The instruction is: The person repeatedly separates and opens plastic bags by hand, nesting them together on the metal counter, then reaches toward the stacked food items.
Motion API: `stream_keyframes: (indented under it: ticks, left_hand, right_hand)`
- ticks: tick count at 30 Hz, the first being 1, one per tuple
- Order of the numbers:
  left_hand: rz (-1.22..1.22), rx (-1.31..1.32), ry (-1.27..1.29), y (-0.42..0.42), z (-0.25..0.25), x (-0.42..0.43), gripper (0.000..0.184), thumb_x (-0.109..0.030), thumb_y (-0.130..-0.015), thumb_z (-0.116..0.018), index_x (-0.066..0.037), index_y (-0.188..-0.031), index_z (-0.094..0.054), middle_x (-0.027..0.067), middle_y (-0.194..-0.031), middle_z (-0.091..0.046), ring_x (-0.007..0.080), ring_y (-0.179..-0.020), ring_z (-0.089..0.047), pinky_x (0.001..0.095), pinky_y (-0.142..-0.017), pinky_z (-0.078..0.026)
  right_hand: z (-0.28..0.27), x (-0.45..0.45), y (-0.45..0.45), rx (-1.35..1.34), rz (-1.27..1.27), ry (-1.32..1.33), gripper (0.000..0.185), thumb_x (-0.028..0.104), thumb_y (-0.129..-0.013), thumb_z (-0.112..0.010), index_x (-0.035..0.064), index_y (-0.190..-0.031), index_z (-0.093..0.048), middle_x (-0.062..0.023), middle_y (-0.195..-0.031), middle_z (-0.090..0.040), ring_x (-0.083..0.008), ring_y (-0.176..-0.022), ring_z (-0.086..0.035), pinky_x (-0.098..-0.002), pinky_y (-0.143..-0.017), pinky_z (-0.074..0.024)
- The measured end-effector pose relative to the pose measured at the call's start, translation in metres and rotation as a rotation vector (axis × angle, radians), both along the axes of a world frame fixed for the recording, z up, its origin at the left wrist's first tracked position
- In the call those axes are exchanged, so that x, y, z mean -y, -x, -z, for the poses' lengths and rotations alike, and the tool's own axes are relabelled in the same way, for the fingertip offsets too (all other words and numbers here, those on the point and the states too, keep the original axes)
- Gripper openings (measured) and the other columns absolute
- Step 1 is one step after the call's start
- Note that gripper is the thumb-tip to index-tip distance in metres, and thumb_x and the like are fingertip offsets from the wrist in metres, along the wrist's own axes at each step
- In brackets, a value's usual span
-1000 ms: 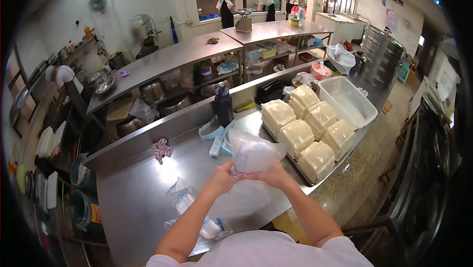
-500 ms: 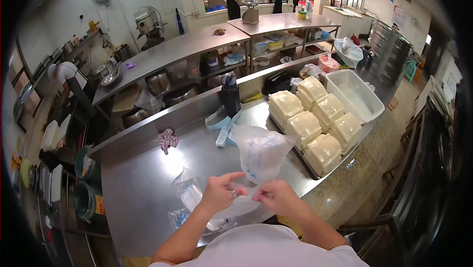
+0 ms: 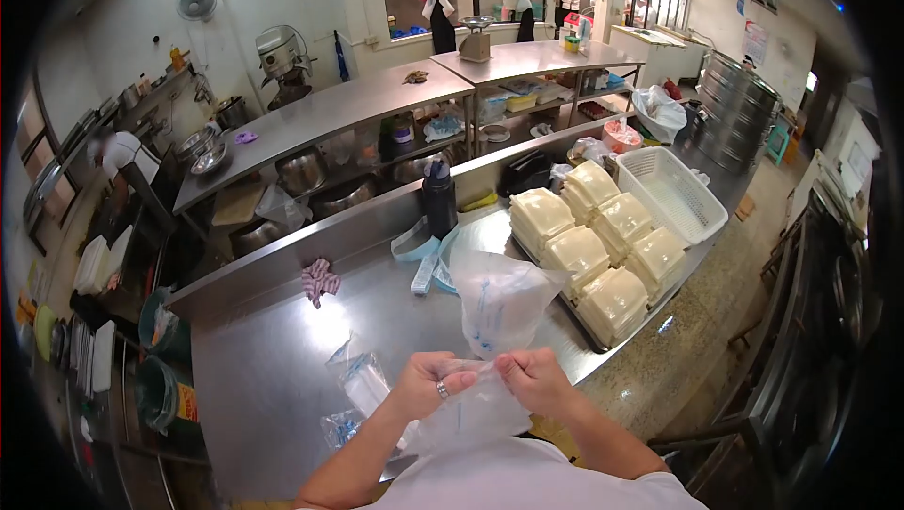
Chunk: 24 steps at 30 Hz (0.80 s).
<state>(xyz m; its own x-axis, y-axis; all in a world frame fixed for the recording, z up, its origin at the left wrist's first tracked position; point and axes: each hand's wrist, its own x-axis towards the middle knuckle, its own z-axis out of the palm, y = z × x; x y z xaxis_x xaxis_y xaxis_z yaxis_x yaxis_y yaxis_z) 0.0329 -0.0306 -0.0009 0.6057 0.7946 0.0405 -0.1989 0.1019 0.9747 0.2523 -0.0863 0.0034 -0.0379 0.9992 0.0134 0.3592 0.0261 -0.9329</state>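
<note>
My left hand, with a ring on one finger, pinches the edge of a thin clear plastic bag. Beside it, my right hand is closed on the same edge, and the bag hangs below between both hands. Just beyond my fingers, another translucent plastic bag with blue print rests on the steel table. Clear packs of plastic bags lie left of my left hand. To the right, stacks of pale yellow square sheets sit on a dark tray.
A dark bottle stands near the raised back edge, with blue strips before it. A striped cloth lies at left. Behind the stacks is a white basket. A person works at far left.
My hands have come closer together and now both grip the bag's edge, which hangs more spread out. The person at far left has shifted posture.
</note>
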Motion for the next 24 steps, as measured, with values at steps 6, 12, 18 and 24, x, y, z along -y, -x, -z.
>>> stream_keyframes:
  ticks: [6,12,18,24]
  left_hand:
    - [-0.017,0.033,0.144,-0.016,0.021,0.003,0.013,-0.014,-0.092,-0.076,-0.002,-0.092,-0.070,-0.0020,-0.074,-0.059,0.0066,-0.064,-0.053,0.0242,-0.056,-0.040]
    - [0.078,-0.062,0.207,-0.032,0.010,-0.002,0.025,-0.016,-0.095,-0.071,-0.001,-0.114,-0.066,-0.0033,-0.072,-0.059,0.0072,-0.063,-0.053,0.0226,-0.058,-0.043]
    - [0.403,0.506,0.496,-0.031,0.056,-0.019,0.034,-0.029,-0.099,-0.067,-0.002,-0.119,-0.064,0.0006,-0.092,-0.067,0.0093,-0.083,-0.060,0.0252,-0.074,-0.049]
    - [0.413,0.120,0.381,-0.030,0.038,-0.027,0.022,-0.029,-0.100,-0.066,-0.008,-0.103,-0.066,0.0000,-0.090,-0.065,0.0081,-0.076,-0.058,0.0249,-0.069,-0.051]
  right_hand:
    - [0.012,-0.006,-0.002,-0.032,0.224,-0.306,0.018,0.018,-0.097,-0.069,0.0028,-0.089,-0.074,-0.0127,-0.070,-0.067,-0.0159,-0.057,-0.056,-0.0322,-0.057,-0.0465]
    - [0.005,-0.001,-0.008,-0.162,0.268,-0.317,0.009,0.012,-0.094,-0.073,0.0029,-0.095,-0.075,-0.0058,-0.072,-0.070,-0.0098,-0.062,-0.054,-0.0265,-0.060,-0.0463]
    - [0.038,-0.010,-0.036,-0.441,0.164,0.034,0.026,0.028,-0.101,-0.065,0.0027,-0.096,-0.071,-0.0010,-0.071,-0.066,-0.0072,-0.062,-0.051,-0.0244,-0.059,-0.0428]
    - [-0.038,-0.013,-0.066,-1.165,-0.069,0.379,0.029,0.031,-0.103,-0.059,0.0052,-0.091,-0.064,0.0008,-0.067,-0.055,-0.0109,-0.058,-0.053,-0.0251,-0.057,-0.0459]
